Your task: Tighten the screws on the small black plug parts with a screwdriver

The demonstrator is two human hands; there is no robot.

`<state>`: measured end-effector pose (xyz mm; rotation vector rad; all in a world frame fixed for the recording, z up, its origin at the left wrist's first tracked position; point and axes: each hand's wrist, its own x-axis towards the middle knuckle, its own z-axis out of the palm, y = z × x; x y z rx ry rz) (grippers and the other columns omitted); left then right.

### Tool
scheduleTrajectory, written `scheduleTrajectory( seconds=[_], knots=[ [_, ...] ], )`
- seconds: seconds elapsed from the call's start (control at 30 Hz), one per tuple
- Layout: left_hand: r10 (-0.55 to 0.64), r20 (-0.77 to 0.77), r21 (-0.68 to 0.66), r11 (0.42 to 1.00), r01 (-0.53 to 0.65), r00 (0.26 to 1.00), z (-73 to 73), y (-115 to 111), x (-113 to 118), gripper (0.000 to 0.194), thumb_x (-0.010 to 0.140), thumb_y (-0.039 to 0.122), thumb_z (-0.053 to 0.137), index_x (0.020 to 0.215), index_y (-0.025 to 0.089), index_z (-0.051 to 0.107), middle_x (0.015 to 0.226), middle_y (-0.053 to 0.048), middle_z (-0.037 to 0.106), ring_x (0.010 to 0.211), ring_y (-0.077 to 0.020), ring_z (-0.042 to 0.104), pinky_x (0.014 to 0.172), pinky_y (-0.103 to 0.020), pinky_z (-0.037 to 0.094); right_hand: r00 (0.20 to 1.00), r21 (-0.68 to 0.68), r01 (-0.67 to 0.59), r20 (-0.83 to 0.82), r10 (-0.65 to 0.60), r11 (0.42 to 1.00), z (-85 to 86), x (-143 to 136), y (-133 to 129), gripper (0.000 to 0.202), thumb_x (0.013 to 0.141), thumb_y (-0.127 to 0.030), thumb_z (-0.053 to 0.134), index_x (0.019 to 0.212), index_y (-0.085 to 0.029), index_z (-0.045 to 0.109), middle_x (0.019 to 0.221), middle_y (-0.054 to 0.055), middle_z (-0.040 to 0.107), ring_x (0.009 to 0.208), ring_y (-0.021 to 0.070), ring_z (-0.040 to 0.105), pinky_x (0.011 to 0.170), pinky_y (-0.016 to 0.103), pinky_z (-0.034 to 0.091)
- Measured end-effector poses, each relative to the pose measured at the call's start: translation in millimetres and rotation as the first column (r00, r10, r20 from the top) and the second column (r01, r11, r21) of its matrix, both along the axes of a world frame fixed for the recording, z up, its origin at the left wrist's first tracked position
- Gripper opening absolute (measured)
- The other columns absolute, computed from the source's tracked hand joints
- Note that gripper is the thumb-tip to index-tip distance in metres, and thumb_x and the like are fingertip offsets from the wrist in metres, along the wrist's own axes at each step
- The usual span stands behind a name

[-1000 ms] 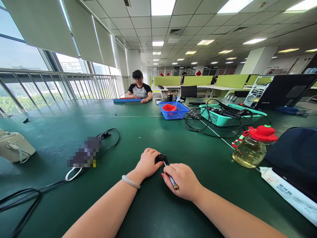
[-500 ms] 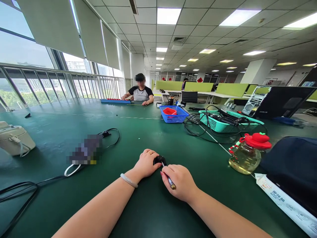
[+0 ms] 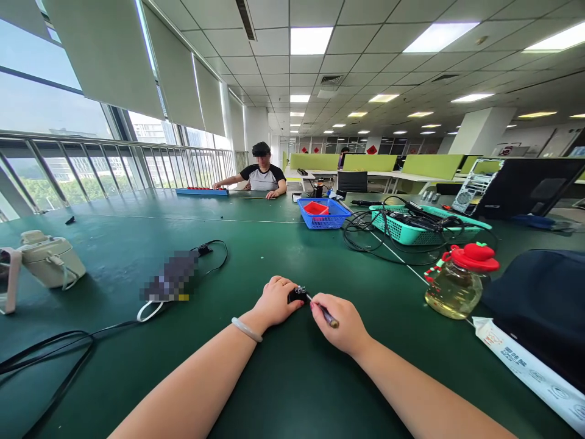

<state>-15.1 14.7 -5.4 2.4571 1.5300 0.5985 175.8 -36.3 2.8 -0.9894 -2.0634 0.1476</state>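
Observation:
A small black object [image 3: 298,294] with some shiny detail on top rests on the green table [image 3: 274,384]. My left hand [image 3: 275,301] is closed round its left side, fingers behind it and thumb in front. In my right hand [image 3: 339,323] is a thin tool [image 3: 329,317] with a brownish handle, gripped between thumb and fingers. The tool's tip points up and left and meets the right side of the black object, as far as can be seen. A pale bangle [image 3: 247,330] circles my left wrist.
Right: a jar with a red lid [image 3: 457,280], a white packet [image 3: 525,366], a dark bag [image 3: 539,299]. Behind: a blue basket [image 3: 324,214], a teal basket [image 3: 402,233] with cables. Left: a blurred-out item [image 3: 171,276], cables, a beige case [image 3: 52,262]. A person [image 3: 261,177] sits opposite.
The tool has swung from steep to a flatter slant, its handle now further right, with my right hand. The view has shifted slightly. Across the table, the person's arm reaches further left, and the blue tray moved left.

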Motion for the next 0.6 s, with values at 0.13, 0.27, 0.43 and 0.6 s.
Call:
scheduleTrajectory(
  seconds=[0.13, 0.27, 0.43, 0.6],
  knots=[
    [-0.005, -0.002, 0.000, 1.000, 0.005, 1.000, 1.3, -1, 0, 0.036, 0.083, 0.042, 0.063, 0.113, 0.023, 0.066, 0.122, -0.007, 0.065, 0.124, -0.0299, 0.046, 0.106, -0.048, 0.039, 0.939, -0.299, -0.029, -0.335, -0.076, 0.954, -3.1, 6, 10, 0.033, 0.093, -0.044, 0.047, 0.071, -0.021, 0.054, 0.056, -0.004, 0.047, 0.050, 0.0117, 0.046, 0.051, 0.025, 0.035],
    [-0.008, -0.005, 0.003, 1.000, 0.008, 1.000, 2.2, -2, 0, 0.035, 0.083, 0.041, 0.064, 0.112, 0.023, 0.066, 0.120, -0.007, 0.066, 0.122, -0.0294, 0.047, 0.106, -0.047, 0.039, 0.796, -0.484, -0.196, -0.587, -0.150, 0.853, -8.7, 10, 23, 0.039, 0.082, -0.058, 0.059, 0.071, -0.021, 0.053, 0.053, -0.005, 0.046, 0.044, 0.0107, 0.044, 0.046, 0.025, 0.037],
    [-0.006, 0.004, -0.004, 1.000, 0.006, 1.000, 1.3, 0, 0, 0.035, 0.082, 0.041, 0.064, 0.112, 0.022, 0.066, 0.121, -0.007, 0.065, 0.122, -0.0289, 0.047, 0.108, -0.046, 0.038, 0.658, -0.512, -0.301, -0.722, -0.213, 0.805, -10.3, 13, 30, 0.040, 0.070, -0.055, 0.073, 0.068, -0.020, 0.054, 0.052, -0.006, 0.050, 0.043, 0.0086, 0.043, 0.046, 0.024, 0.039],
    [-0.009, 0.015, -0.022, 1.000, 0.009, 1.000, 0.4, 0, 0, 0.034, 0.083, 0.042, 0.063, 0.112, 0.024, 0.067, 0.120, -0.006, 0.065, 0.123, -0.0290, 0.047, 0.108, -0.046, 0.037, 0.567, -0.530, -0.356, -0.777, -0.272, 0.769, -10.7, 15, 32, 0.038, 0.067, -0.051, 0.077, 0.068, -0.020, 0.056, 0.053, -0.006, 0.051, 0.042, 0.0073, 0.042, 0.046, 0.024, 0.040]
  ],
)
